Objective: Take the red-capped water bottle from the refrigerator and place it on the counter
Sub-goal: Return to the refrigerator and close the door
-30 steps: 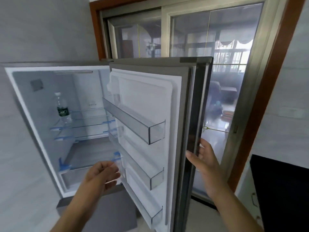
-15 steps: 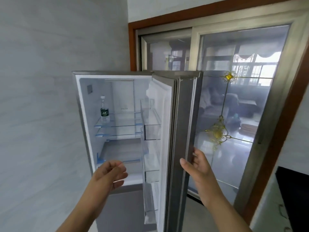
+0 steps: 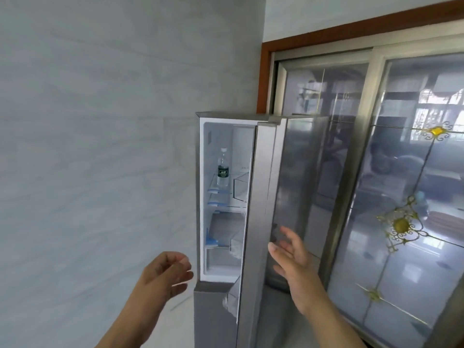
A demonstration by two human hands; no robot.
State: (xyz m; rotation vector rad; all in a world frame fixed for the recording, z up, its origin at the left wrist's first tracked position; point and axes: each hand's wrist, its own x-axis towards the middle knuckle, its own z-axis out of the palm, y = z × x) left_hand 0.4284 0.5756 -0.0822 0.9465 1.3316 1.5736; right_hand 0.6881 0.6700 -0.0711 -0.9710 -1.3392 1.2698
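A clear water bottle (image 3: 222,168) with a dark green label stands upright on the upper glass shelf inside the open refrigerator (image 3: 200,197). Its cap looks pale; I cannot make out red. The steel refrigerator door (image 3: 261,209) swings out to the right, seen edge-on. My left hand (image 3: 167,275) hovers low, left of the refrigerator's bottom corner, fingers loosely curled and holding nothing. My right hand (image 3: 292,257) is spread open beside the door's outer face, apart from the door edge.
A pale grey tiled wall (image 3: 100,146) fills the left. Behind the door is a sliding glass door (image 3: 401,197) with gold ornaments in a brown wooden frame (image 3: 263,79). The grey lower compartment (image 3: 213,317) sits below the open section.
The view has swung left and pulled back, so the refrigerator looks narrower and farther. My right hand has come off the door edge. My left hand stays curled and low.
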